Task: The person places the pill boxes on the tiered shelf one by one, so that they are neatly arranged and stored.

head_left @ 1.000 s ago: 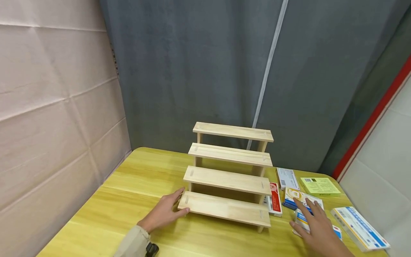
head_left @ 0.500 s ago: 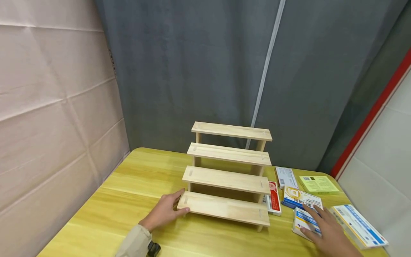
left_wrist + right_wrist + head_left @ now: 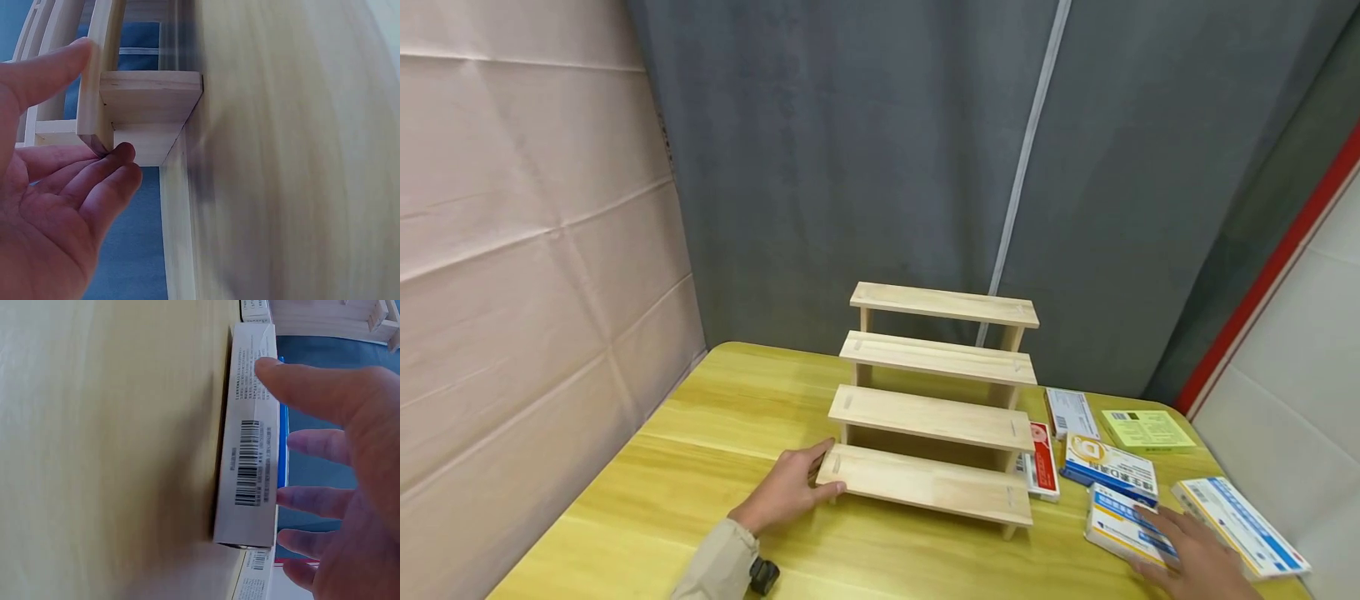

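A light wooden shelf stand [image 3: 925,483] with several steps stands mid-table in the head view. My left hand [image 3: 786,490] holds the left end of its lowest board. The left wrist view shows the thumb on the top face of that board [image 3: 94,119] and fingertips at its end and underside. My right hand [image 3: 1198,554] lies over a white and blue medicine box [image 3: 1120,521], its palm partly covering it. In the right wrist view the thumb touches the barcode side of the box [image 3: 247,469], and the other fingers stretch straight over its top.
Other medicine boxes lie right of the stand: a red and white one [image 3: 1043,462], a blue and white one [image 3: 1108,467], a white one [image 3: 1071,414], a yellow-green one [image 3: 1148,430] and a larger white-blue one [image 3: 1240,525]. A grey curtain [image 3: 850,167] hangs behind the table.
My right hand has moved right and toward me, down onto the white and blue box, uncovering the blue and white box behind. The left hand stays on the stand.
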Action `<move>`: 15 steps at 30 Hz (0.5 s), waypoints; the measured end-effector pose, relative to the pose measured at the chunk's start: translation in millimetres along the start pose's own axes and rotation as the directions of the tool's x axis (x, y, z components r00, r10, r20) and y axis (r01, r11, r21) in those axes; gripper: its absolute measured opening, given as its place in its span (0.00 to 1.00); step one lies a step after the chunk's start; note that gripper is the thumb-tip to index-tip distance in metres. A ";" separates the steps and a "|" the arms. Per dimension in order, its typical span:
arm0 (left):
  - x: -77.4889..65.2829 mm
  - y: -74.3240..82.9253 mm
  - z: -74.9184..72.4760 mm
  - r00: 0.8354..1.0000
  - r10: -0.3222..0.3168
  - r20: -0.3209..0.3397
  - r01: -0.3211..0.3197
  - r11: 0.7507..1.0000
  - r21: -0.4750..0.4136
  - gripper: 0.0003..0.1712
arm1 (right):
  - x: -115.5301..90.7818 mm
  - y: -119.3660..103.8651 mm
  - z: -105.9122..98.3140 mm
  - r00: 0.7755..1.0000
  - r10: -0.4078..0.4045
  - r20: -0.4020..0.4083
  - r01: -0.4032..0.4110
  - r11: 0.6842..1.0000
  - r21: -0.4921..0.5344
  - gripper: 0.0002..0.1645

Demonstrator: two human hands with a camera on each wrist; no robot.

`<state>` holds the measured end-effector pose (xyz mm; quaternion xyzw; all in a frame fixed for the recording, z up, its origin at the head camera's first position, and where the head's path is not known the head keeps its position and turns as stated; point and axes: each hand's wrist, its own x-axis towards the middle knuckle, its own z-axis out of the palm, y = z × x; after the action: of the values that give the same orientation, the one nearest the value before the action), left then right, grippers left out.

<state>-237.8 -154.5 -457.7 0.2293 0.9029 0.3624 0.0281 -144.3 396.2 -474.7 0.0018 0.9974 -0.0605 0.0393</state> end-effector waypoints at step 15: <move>0.7 1.5 -0.6 1.000 -0.017 0.001 0.017 1.000 -0.014 0.49 | 8.0 23.6 10.0 0.996 -0.088 -0.014 0.088 0.995 0.052 0.47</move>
<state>-238.0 -153.6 -456.2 0.2217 0.9024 0.3681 0.0333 -151.4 418.4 -488.0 -0.0408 0.9948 -0.0881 0.0309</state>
